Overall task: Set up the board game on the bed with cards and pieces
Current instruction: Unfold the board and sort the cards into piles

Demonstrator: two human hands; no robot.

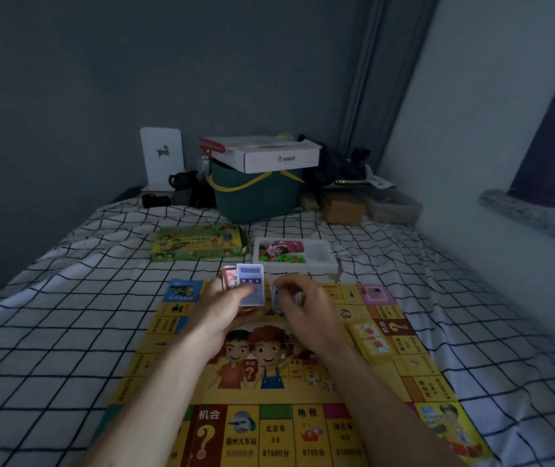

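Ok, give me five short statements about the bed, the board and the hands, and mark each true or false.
1. The game board lies unfolded on the checked sheet. True.
2. The left hand holds cards above the board. True.
3. The white tray of pieces sits on the board. False: it lies on the sheet beyond the board.
4. The green game box lies left of the tray. True.
5. The right hand rests flat on the sheet. False: it is raised over the board, gripping cards.

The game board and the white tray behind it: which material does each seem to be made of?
Game board: likely thin printed paper or card, slightly glossy; it lies flat and follows the bed. White tray: probably moulded plastic or foam, matte, with formed compartments holding small coloured pieces; unclear which.
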